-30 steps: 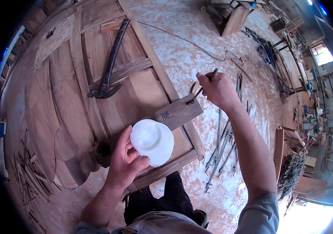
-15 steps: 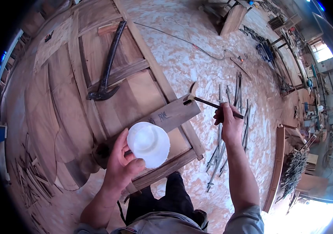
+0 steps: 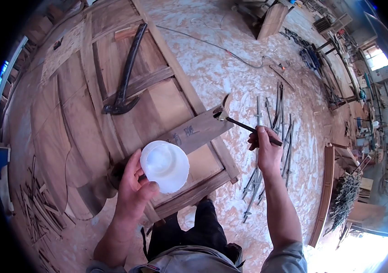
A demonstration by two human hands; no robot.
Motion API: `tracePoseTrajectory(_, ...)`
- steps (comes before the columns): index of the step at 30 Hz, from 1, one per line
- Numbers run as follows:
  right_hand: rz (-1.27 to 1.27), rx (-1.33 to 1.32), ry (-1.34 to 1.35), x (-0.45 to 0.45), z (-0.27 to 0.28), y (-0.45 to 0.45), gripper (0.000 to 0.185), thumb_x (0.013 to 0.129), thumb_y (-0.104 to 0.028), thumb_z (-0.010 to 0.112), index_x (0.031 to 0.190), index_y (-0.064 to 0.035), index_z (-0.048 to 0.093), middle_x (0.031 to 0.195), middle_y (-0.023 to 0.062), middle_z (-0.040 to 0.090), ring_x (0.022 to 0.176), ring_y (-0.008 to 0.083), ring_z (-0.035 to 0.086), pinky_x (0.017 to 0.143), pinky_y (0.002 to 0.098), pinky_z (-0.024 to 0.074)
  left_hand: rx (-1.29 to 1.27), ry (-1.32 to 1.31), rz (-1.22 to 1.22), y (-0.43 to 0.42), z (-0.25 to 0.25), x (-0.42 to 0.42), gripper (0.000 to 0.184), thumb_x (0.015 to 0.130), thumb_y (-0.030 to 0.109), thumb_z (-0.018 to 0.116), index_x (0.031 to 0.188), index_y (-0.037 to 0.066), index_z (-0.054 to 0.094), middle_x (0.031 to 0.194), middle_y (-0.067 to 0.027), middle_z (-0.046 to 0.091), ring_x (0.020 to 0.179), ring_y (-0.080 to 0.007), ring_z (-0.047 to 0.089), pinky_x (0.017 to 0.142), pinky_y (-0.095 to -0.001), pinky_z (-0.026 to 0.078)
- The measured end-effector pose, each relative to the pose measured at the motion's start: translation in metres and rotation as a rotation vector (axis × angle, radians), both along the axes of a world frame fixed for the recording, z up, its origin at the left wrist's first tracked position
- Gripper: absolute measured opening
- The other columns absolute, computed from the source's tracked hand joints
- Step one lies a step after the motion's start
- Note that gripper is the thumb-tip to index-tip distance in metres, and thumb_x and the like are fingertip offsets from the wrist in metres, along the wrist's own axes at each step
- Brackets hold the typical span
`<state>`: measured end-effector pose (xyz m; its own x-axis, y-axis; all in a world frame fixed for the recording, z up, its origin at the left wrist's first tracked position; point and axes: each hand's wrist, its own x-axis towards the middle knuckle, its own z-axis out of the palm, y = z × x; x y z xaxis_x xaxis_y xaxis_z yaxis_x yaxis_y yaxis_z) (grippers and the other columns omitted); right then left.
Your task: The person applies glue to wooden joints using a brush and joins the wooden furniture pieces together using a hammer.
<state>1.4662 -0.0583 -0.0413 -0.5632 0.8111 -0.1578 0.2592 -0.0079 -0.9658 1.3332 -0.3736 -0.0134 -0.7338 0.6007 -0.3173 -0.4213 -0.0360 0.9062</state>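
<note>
My left hand (image 3: 135,189) is closed round the side of a white plastic cup (image 3: 169,175), its mouth facing up, with whitish stuff inside. In my right hand (image 3: 267,148) is a thin dark-handled brush (image 3: 244,125), gripped near the handle's back end. Its pale tip touches the slot at the end of a wooden leg piece (image 3: 203,132) that bears handwritten marks. That piece lies across a large framed wooden panel (image 3: 166,107). Part of it is hidden behind the cup and left hand.
A claw hammer (image 3: 125,79) rests on the panel. Metal clamp bars (image 3: 273,113) and a cable (image 3: 232,54) lie on the stained floor (image 3: 194,59). Wood strips (image 3: 39,200) are piled at left; a wooden case (image 3: 323,195) stands at right.
The cup and my left hand have shifted slightly left, showing more of the marks. The brush tip has moved a little left and down, onto the slot.
</note>
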Motion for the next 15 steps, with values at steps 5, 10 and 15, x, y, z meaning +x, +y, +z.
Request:
tracePoseTrajectory(5, 0.080, 0.076, 0.036, -0.006, 0.015, -0.017, 0.030, 0.099, -0.023, 0.058, 0.109, 0.0058, 0.063, 0.085, 0.0091, 0.066, 0.074, 0.0131, 0.062, 0.062, 0.0262, 0.0512, -0.017, 0.033, 0.030, -0.013, 0.001, -0.003, 0.112, 0.069, 0.039, 0.078, 0.149, -0.008, 0.015, 0.142, -0.0186, 0.039, 0.133, -0.0258, 0.040, 0.110, -0.0426, 0.034)
tracePoseTrajectory(10, 0.295, 0.449, 0.036, -0.004, 0.010, -0.042, 0.015, 0.087, 0.001, 0.065, 0.102, 0.0026, 0.066, 0.091, 0.0128, 0.065, 0.079, 0.0215, 0.064, 0.068, 0.0287, 0.0499, 0.011, 0.022, 0.101, -0.036, -0.001, -0.005, 0.110, 0.069, 0.038, 0.077, 0.149, -0.008, 0.017, 0.141, -0.0173, 0.042, 0.133, -0.0246, 0.040, 0.112, -0.0399, 0.030)
tracePoseTrajectory(15, 0.506, 0.648, -0.006, -0.007, 0.017, -0.072, 0.020, 0.081, 0.004, 0.067, 0.101, 0.0010, 0.067, 0.091, 0.0147, 0.062, 0.080, 0.0281, 0.064, 0.070, 0.0346, 0.0521, 0.071, 0.048, 0.186, -0.067, -0.002, -0.006, 0.103, 0.072, 0.035, 0.075, 0.148, -0.008, 0.020, 0.142, -0.0151, 0.043, 0.134, -0.0237, 0.040, 0.113, -0.0392, 0.028)
